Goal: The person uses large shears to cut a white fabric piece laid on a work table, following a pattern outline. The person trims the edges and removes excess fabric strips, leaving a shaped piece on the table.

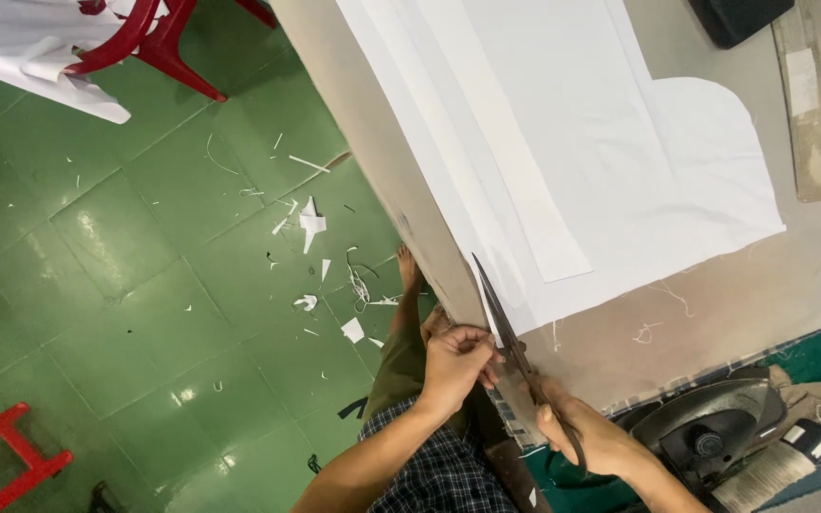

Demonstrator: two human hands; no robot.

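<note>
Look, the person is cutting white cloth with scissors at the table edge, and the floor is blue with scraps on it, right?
Almost. The floor is green, not blue; the head view shows it. The rest holds: the right hand works the scissors on the white cloth at the table edge, and scraps lie on the floor.

- I see white cloth (pixel 601 142) on my beige table (pixel 762 294).
- The floor (pixel 97 285) is glossy green tile, littered with white scraps (pixel 312 224).
- The chair (pixel 159 43) and stool (pixel 7 461) are red.
- My shirt (pixel 439 475) is dark-and-white check, and my scissors (pixel 505 328) are dark.
</note>
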